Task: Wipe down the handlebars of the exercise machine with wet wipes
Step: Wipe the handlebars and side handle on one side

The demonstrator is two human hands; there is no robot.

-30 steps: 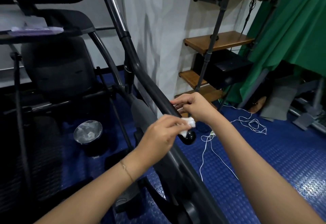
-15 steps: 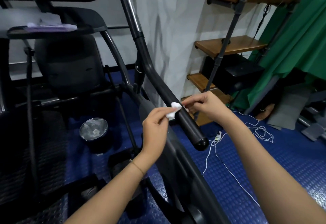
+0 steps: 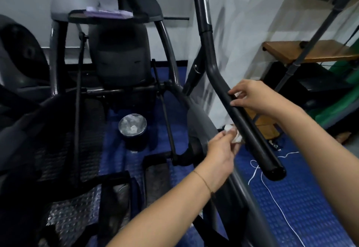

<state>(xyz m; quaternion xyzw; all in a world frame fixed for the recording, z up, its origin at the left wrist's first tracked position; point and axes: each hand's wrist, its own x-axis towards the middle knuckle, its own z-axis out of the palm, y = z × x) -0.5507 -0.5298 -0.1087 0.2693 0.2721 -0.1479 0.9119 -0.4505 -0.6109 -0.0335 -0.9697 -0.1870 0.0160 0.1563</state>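
The black handlebar (image 3: 252, 134) of the exercise machine slants from the upper middle down to a rounded end cap at the lower right. My left hand (image 3: 221, 151) is closed on a crumpled white wet wipe (image 3: 234, 135), held against the left side of the bar near its middle. My right hand (image 3: 256, 97) sits higher on the bar, thumb and fingers resting on it from the right. A pack of wipes (image 3: 108, 12) lies on the machine's console tray at the upper left.
A small round bin (image 3: 133, 125) with used wipes stands on the blue floor mat between the machine's frame bars. White cables (image 3: 272, 186) trail over the floor at the right. Wooden shelves (image 3: 310, 51) and a green cloth are at the far right.
My left hand slid the wipe along the bar, from the end cap up the grip, and now holds it at the left side of the bar. My right hand stayed higher on the bar.
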